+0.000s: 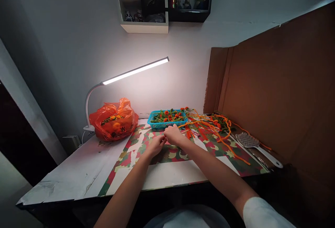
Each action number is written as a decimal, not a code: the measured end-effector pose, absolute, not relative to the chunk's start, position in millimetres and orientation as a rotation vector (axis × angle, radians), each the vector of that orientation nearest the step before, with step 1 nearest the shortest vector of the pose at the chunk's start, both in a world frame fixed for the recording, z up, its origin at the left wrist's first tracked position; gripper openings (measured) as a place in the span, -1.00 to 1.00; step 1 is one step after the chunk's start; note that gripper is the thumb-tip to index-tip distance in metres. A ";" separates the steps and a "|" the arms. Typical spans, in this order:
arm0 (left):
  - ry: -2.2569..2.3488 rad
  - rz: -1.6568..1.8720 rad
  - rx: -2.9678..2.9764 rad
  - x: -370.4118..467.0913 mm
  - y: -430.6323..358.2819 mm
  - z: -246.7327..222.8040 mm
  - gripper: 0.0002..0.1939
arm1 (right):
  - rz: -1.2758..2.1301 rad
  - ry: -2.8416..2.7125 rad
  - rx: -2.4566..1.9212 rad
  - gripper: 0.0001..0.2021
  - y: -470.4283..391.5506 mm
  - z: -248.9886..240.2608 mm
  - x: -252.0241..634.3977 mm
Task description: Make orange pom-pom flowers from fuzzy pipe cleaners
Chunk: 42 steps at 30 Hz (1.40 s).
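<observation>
My left hand (156, 145) and my right hand (173, 134) meet over the camouflage-patterned cover (178, 154), just in front of a blue basket (159, 125). The fingers of both are closed and pressed near each other; what the left one pinches is too small to name. An orange fuzzy stem (184, 124) runs from my right hand toward the right. Orange flowers (170, 117) on green stalks fill the basket. More orange fuzzy stems (232, 152) lie tangled to its right, beside another green and orange bunch (218, 123).
An orange plastic bag (115, 125) with flowers stands at the left, by a lit lamp (136, 71). A hairbrush (258, 146) lies at the right, near a tall cardboard sheet (272, 81). Shelves (145, 28) hang on the wall above.
</observation>
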<state>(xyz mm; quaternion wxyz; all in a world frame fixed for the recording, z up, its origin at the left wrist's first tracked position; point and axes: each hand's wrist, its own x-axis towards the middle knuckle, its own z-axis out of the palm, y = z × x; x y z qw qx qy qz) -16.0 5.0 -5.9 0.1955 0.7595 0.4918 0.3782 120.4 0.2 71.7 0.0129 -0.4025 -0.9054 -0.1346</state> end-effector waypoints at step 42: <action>0.891 0.768 1.586 -23.5 -15.0 6.1 -0.61 | 1.403 -2.217 -0.984 -0.63 15.9 41.0 183.0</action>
